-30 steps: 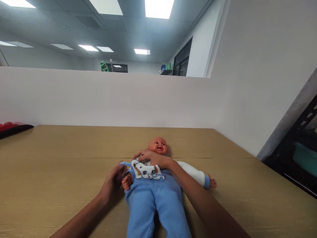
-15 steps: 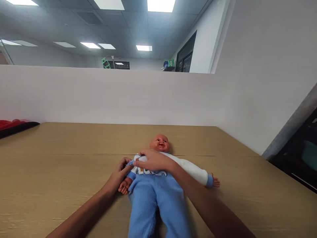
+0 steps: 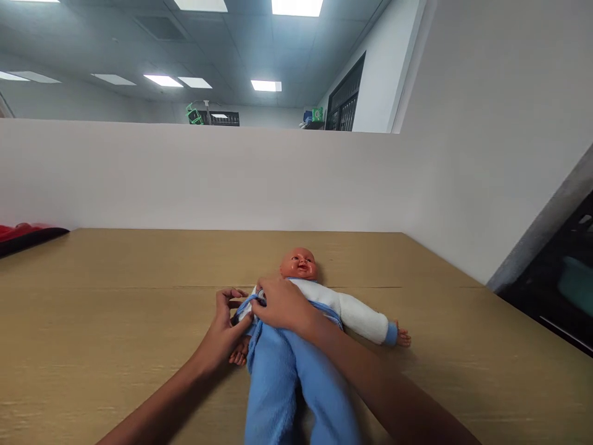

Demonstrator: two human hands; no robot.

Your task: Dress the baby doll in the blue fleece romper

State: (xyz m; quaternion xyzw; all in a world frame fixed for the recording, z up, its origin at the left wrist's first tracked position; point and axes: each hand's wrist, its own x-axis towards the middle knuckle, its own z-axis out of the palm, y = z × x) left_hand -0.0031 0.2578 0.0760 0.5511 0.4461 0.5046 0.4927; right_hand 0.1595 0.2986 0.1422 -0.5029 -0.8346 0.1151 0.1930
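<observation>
A baby doll (image 3: 299, 266) lies on its back on the table, head away from me. It wears a white top (image 3: 359, 314) with blue cuffs and blue fleecy trousers (image 3: 273, 377). My right hand (image 3: 282, 304) lies across the doll's belly, its fingertips pinching blue-edged cloth at the waist on the left side. Close beside it, my left hand (image 3: 230, 322) curls round the doll's left-hand side in view, thumb and fingers on the same blue-edged cloth. The doll's hand (image 3: 239, 351) on that side shows just below my left hand. My right hand and forearm hide much of the top's front.
The wooden table (image 3: 120, 334) spreads out on both sides of the doll. A low white wall (image 3: 199, 176) borders its far edge. At the far left sits a red and black item (image 3: 32, 235). A dark object (image 3: 565, 278) stands beyond the right edge.
The blue-edged cloth at the waist has been drawn up, and the top's printed front is now mostly covered. My left hand's fingers have lifted and spread a little. The view has shifted slightly.
</observation>
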